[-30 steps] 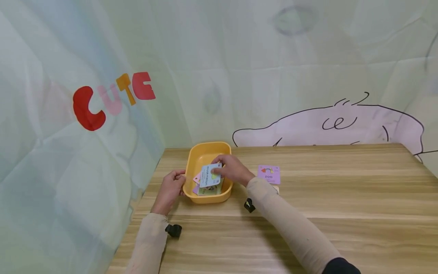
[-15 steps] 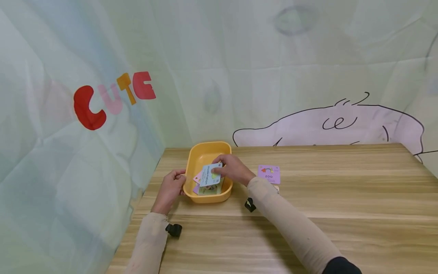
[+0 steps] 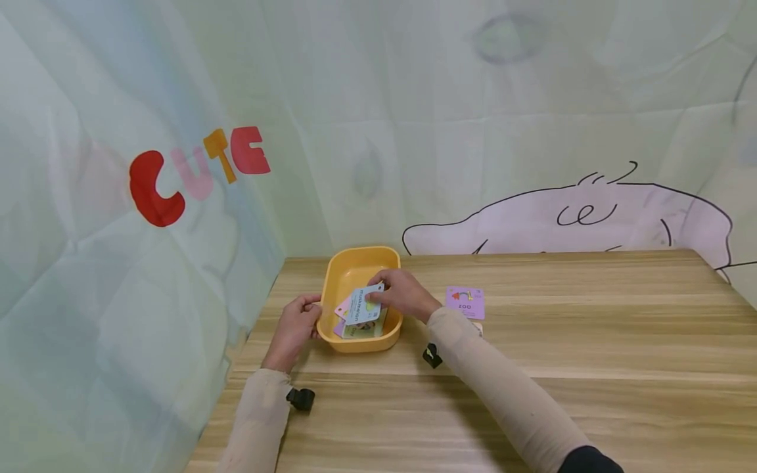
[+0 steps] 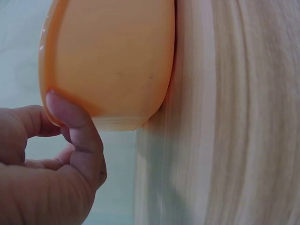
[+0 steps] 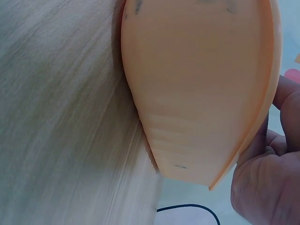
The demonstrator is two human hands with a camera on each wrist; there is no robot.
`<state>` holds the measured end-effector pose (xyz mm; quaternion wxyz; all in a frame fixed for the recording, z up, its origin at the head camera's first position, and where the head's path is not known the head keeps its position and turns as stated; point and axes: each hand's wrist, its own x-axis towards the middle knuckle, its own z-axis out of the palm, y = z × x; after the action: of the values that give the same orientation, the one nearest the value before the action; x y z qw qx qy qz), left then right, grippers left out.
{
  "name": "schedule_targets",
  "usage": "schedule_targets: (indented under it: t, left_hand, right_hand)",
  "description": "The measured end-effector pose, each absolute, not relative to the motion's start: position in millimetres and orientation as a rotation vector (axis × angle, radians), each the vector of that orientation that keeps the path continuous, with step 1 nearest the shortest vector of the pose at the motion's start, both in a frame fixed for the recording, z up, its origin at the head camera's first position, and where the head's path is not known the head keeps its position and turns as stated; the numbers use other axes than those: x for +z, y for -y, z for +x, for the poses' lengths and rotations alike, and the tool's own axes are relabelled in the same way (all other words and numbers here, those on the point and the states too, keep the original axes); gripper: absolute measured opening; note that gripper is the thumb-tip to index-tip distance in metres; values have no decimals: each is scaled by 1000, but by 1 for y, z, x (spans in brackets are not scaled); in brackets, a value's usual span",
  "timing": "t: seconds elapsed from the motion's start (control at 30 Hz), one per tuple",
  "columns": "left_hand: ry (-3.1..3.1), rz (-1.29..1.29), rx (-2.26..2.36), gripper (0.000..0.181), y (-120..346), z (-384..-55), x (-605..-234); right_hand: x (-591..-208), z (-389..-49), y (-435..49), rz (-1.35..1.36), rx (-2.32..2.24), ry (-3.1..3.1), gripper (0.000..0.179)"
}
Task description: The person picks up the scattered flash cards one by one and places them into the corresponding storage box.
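Note:
A yellow plastic basin (image 3: 355,256) stands on the table at its far left. My left hand (image 3: 294,328) pinches the basin's left rim between thumb and fingers; the left wrist view shows the thumb on the outer wall (image 4: 112,56). Over the basin, my right hand (image 3: 405,293) pinches a pale blue card (image 3: 359,307) printed "muskmelon". Beneath that card, a pink card (image 3: 341,308), a green picture card (image 3: 367,330) and a purple card (image 3: 339,328) lie in the basin, partly covered. In the right wrist view the basin wall (image 5: 201,93) hides the fingertips and the card.
A purple card (image 3: 465,302) printed "ZOO" lies on the wooden table (image 3: 591,341) right of the basin. Just below it, a pale item (image 3: 478,326) shows partly behind the right sleeve. A printed cloth (image 3: 343,131) hangs along the back and left edges.
The pale blue card has tilted slightly in the right hand. Both hands and the basin stay nearly in place; the whole head view has shifted very slightly.

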<state>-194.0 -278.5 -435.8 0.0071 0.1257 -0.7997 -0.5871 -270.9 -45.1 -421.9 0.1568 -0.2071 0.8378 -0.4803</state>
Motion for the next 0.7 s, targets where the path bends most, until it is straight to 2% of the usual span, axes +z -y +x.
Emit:
schedule_targets:
  t: [0.7]
  left_hand:
    - [2523,400,-1808,41,279,-194,-436]
  right_hand:
    - [-421,-271,43,-610,-1352,-2446,24]
